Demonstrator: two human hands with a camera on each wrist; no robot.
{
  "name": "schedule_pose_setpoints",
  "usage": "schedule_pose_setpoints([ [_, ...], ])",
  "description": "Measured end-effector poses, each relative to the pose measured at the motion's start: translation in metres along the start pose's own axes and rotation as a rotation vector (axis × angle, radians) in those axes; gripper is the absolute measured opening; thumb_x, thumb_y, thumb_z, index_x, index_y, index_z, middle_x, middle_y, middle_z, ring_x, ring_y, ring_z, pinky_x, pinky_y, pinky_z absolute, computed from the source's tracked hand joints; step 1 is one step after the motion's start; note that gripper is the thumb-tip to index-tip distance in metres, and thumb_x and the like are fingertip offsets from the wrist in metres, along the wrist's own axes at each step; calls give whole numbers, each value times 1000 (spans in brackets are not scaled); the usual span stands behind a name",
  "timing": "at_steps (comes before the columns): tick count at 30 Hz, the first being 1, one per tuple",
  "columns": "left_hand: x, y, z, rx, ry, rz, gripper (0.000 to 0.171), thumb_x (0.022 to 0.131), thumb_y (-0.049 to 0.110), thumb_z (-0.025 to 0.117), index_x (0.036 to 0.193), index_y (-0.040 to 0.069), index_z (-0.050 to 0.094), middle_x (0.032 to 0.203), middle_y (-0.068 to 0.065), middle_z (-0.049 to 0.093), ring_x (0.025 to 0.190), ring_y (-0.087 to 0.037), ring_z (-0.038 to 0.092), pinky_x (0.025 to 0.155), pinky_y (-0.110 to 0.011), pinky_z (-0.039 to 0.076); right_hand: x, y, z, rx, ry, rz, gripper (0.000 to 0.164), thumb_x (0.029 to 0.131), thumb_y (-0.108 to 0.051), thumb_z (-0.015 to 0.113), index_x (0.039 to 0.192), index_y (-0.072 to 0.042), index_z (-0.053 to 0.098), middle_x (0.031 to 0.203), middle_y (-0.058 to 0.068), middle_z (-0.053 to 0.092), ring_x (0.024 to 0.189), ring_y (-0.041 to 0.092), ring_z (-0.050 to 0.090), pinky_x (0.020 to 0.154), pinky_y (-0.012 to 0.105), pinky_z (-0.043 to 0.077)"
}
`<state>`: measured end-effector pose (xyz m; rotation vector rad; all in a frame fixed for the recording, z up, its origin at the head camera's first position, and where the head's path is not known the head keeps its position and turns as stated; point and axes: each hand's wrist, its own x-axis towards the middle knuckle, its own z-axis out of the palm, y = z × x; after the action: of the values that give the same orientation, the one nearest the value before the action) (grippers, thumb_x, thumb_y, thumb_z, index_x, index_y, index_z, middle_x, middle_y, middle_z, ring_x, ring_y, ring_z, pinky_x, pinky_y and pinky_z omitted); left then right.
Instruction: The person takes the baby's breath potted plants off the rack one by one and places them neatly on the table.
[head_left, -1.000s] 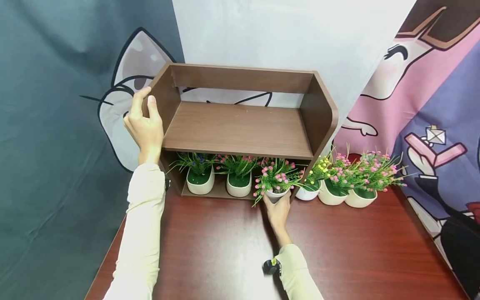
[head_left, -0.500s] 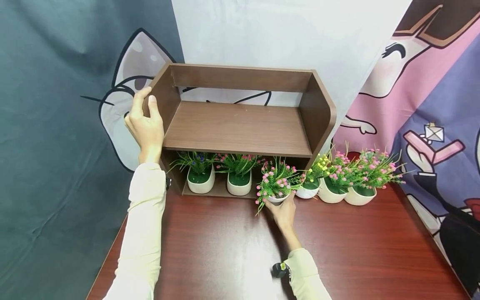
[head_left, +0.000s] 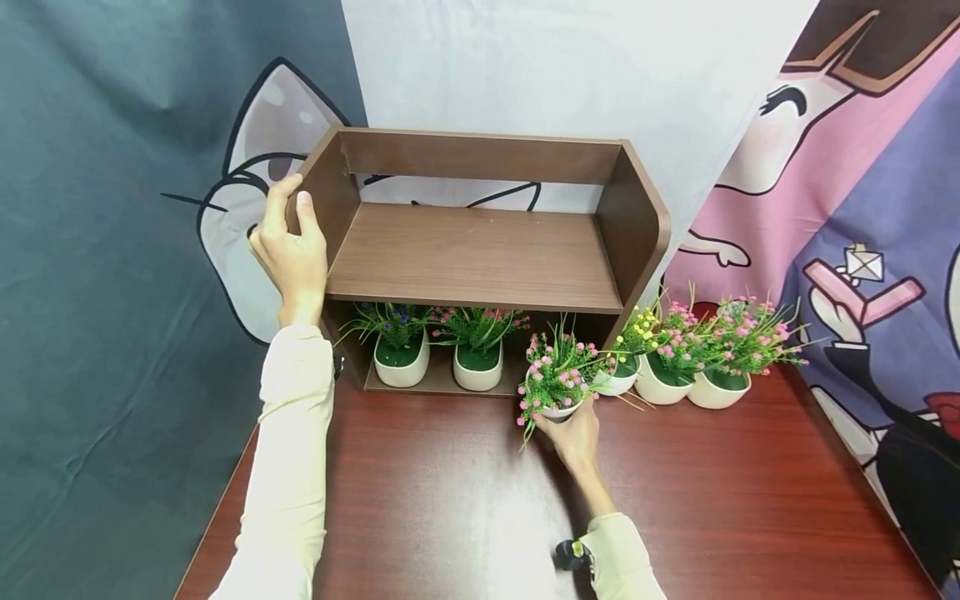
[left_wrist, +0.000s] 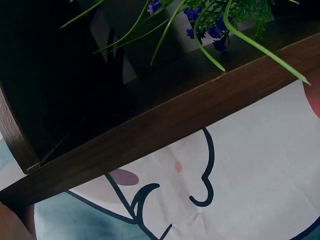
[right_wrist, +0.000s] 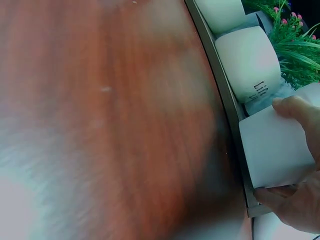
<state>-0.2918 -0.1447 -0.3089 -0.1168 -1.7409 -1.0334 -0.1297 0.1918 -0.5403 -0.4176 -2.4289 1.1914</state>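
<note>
My right hand [head_left: 576,437] grips a white flowerpot [right_wrist: 275,145] with thumb and fingers on opposite sides. Its pink-flowered plant [head_left: 557,371] leans out at the front right of the lower shelf, partly covering the pot. In the right wrist view the pot is at the shelf's front edge. With thumb inside and fingers over the outer side, my left hand [head_left: 288,250] holds the left side panel of the brown wooden shelf [head_left: 480,254]. On the lower level stand a blue-flowered potted plant [head_left: 401,367] and a pink-flowered one [head_left: 478,371].
Right of the shelf, a yellow-flowered pot [head_left: 618,379] and two pink-flowered pots [head_left: 663,383] stand close together on the reddish wooden table [head_left: 420,492]. Printed cloth [head_left: 112,208] hangs behind and on both sides.
The right hand has drawn the pink-flowered pot toward me and slightly right, out from the lower shelf. The left hand stays on the side panel.
</note>
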Motion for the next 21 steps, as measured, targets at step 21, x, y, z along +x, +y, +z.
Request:
schedule_pose_setpoints([
  [21,0,2,-2,-11,-9,-30,25,93,27,55,109,14,70,110,11,66,97,-18,63,84,-29,43,-25,39,-67,-60,82,57,80,60,-14,84,125,7,41,105,32,58,98,48,55,82,53,40],
])
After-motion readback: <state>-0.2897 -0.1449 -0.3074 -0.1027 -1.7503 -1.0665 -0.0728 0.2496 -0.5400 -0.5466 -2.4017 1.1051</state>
